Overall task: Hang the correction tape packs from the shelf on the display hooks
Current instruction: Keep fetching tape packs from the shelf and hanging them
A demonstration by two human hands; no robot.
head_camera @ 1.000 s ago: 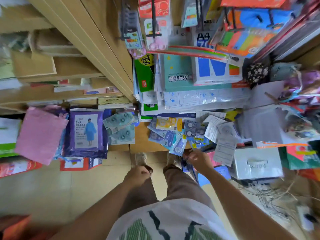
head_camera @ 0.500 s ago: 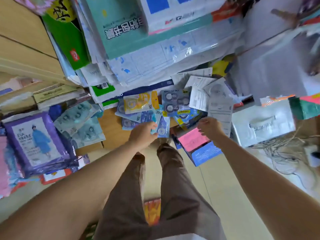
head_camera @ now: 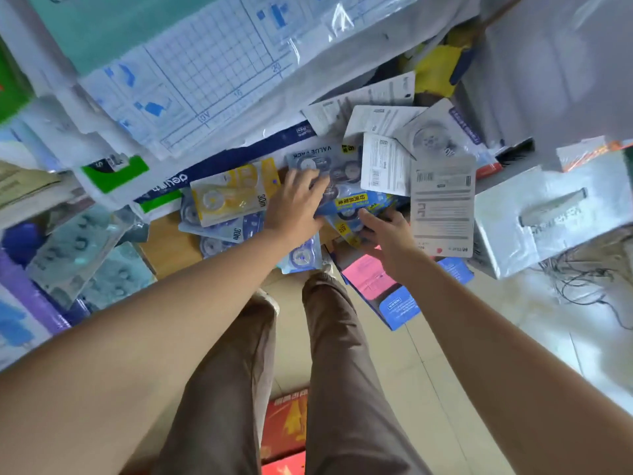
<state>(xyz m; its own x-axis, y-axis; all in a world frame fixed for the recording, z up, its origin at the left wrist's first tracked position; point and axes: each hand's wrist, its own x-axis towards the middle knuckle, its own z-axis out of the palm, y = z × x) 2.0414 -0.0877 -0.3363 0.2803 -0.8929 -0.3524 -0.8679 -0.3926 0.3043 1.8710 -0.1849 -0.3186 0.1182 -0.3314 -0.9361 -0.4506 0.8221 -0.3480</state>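
Observation:
A heap of correction tape packs lies on a low wooden shelf. Among them are a yellow 30m pack, a blue value pack and white-backed packs lying face down. My left hand lies over the left part of the blue value pack, fingers spread on top and thumb at its lower edge. My right hand closes on the pack's lower right edge, by the yellow label. No display hooks are in view.
Stacked grid-printed sheets in plastic overhang the heap from behind. A white box stands to the right, with cables on the floor beside it. A pink and blue box juts out under my right hand. Teal packets lie left.
The view has dropped and closed in on the shelf. My left hand moved up and right from the small blue packs onto the value pack. My right hand came left to its edge.

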